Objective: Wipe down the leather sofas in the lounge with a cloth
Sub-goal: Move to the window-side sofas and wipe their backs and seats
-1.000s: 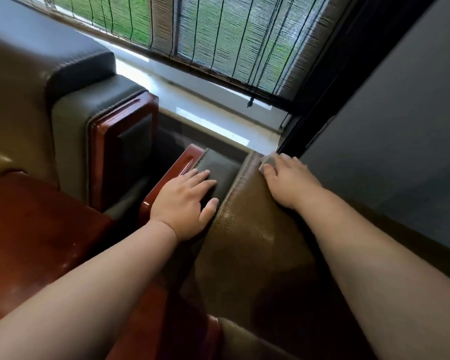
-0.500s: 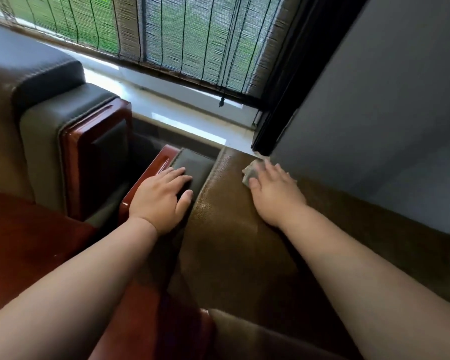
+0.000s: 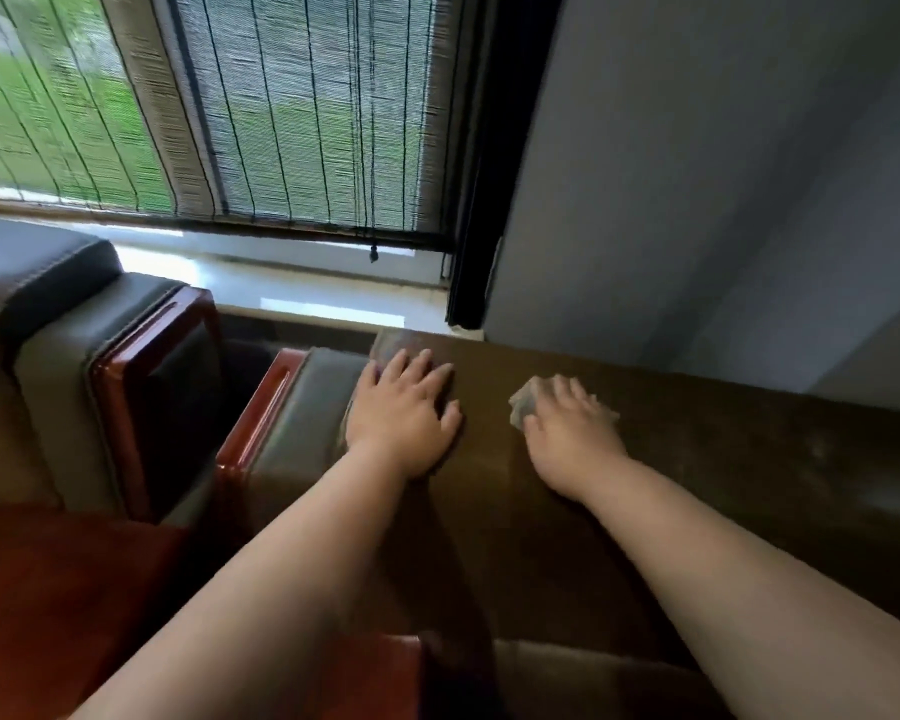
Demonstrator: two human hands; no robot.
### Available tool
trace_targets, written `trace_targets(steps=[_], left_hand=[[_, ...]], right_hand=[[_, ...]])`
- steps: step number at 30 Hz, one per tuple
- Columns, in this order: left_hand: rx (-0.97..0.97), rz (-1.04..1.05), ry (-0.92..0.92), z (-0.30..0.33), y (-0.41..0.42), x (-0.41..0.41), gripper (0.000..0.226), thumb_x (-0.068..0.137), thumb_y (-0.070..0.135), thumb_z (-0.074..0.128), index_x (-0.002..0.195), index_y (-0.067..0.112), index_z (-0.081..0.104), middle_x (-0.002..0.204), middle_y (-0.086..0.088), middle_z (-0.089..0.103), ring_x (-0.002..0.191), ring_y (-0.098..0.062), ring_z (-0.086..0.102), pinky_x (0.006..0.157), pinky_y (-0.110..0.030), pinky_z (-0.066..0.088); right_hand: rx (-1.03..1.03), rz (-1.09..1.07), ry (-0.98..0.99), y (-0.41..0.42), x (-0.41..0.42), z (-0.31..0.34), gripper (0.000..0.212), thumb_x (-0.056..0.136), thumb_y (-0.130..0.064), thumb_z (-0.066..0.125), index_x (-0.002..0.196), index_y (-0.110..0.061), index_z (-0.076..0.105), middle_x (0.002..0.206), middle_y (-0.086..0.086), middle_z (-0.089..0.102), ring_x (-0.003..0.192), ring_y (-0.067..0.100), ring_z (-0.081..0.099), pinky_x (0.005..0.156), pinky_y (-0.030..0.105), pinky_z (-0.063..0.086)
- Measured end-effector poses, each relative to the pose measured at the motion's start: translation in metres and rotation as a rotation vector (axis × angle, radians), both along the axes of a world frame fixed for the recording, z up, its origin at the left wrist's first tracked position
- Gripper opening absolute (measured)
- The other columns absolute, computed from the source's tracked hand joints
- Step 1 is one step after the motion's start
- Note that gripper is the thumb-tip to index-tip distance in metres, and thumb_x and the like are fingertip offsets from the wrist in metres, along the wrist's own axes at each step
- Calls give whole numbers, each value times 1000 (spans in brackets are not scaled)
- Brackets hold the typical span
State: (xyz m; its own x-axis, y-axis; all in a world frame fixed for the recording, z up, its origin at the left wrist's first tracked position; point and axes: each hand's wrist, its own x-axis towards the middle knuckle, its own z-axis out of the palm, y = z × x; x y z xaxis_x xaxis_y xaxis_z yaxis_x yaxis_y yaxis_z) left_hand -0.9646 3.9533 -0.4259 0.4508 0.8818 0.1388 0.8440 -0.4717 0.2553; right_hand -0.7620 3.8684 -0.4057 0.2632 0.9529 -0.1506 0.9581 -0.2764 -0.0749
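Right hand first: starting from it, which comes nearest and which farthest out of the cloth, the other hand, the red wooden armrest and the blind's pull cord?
1. cloth, under the right hand, peeking out at its left.
2. left hand, flat on the sofa back, just to the left.
3. red wooden armrest, further left, past the left hand.
4. pull cord, up at the window, farthest.

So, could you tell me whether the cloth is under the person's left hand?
No, the cloth lies under the right hand on the sofa back; the left hand rests flat on bare leather.
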Motion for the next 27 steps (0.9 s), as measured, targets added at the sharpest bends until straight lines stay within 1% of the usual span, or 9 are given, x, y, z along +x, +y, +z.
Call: trace_targets(steps=[4,6,9,11,13,17,19,23,27], left_hand=[[94,19,-8,-18,4,-8,65,103,58,23,161,35,42,170,8,34,160,-13,21,132,-42,14],[127,22,-21,-22,6,-7,67,100,58,22,156,34,50,166,7,42,158,-15,29,132,-40,17],[167,58,-23,-24,3,-2,69,97,60,23,152,34,56,162,6,49,156,-18,36,131,-42,21],[164,58,-11,-24,3,-1,69,96,60,25,152,34,56,162,6,49,156,-19,35,131,-42,20],[166,51,-20,-27,5,-1,68,96,58,27,152,33,56,162,5,48,155,-19,36,131,-42,20],[189,58,-63,-27,3,0,65,93,52,33,146,29,63,158,2,54,152,-21,42,129,-42,25],[188,63,-65,-27,3,1,65,93,52,34,145,28,64,157,2,55,151,-22,43,129,-43,27],[214,81,-49,-27,2,3,62,94,53,37,143,28,65,155,2,57,149,-23,46,128,-44,29],[192,82,-38,-24,1,3,61,94,54,37,142,29,64,155,2,57,149,-23,45,128,-44,27]], right_hand=[[18,311,81,-6,-39,-16,78,97,-67,7,167,-31,10,176,0,4,162,20,2,124,33,-7],[39,257,82,18,-7,-12,70,104,-63,14,167,-32,14,176,-2,8,162,19,6,127,36,2],[-14,-123,72,54,57,5,62,111,-51,17,168,-27,15,176,2,8,161,25,7,128,45,10],[-9,-257,48,67,68,8,59,111,-46,16,167,-26,18,176,4,11,161,29,11,127,48,12],[25,-155,64,71,38,0,59,109,-45,18,166,-30,23,175,2,14,160,28,13,128,46,11],[54,259,120,64,-9,-16,67,101,-60,17,164,-37,25,174,-6,17,160,18,13,127,40,9],[54,152,133,69,35,-6,62,108,-59,22,165,-34,25,174,-5,19,160,20,15,128,43,13],[-38,-279,40,56,122,12,61,112,-50,15,164,-22,29,171,9,28,156,32,25,127,49,22],[69,-38,25,36,31,-9,59,111,-49,17,167,-30,17,176,2,10,161,26,10,129,43,4]])
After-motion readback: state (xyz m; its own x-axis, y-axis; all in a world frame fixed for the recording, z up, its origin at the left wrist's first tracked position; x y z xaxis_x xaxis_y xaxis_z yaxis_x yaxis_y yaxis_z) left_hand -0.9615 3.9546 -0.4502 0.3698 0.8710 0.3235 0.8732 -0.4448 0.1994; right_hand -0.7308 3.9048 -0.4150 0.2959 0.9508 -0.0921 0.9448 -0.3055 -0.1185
